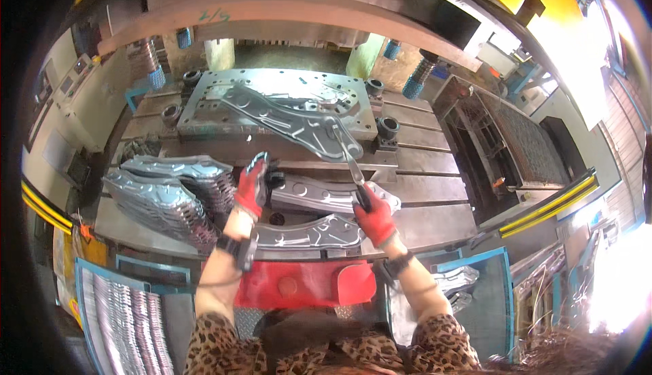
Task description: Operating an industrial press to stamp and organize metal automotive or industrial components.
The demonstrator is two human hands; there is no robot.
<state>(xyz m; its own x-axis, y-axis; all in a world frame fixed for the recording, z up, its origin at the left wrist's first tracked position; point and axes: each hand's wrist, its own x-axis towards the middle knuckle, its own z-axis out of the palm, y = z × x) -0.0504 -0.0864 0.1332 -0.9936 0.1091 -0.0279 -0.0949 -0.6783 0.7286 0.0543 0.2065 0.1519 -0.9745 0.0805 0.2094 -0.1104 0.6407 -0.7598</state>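
Gripping the black handle of a long tool [351,166] in our right hand [377,220], fingers wrapped tightly round it, we have its metal tip against the right end of a curved metal part [288,125]. That part slants across the front of a flat metal block [197,114], its left end higher in view and its right end reaching past the block's front edge; whether any of it rests there, we cannot tell. From the part, our right hand sits toward five o'clock and our left hand [250,188] toward seven, both in red gloves. Our left fingers point up beside something dark, and we cannot tell whether they are closed on it. Toward six o'clock, two similar parts lie one below the other, an upper piece [309,193] and a lower piece [309,238], on a slotted metal table [435,188]. A tall stack of parts [159,195] leans at eight o'clock. Across twelve o'clock stretches a heavy beam [272,16], with blue-ended posts at ten [156,78] and two. Nearer us, a red seat [268,285] lies at six o'clock, between blue-edged bins at seven [115,276] and between four and five [475,259].
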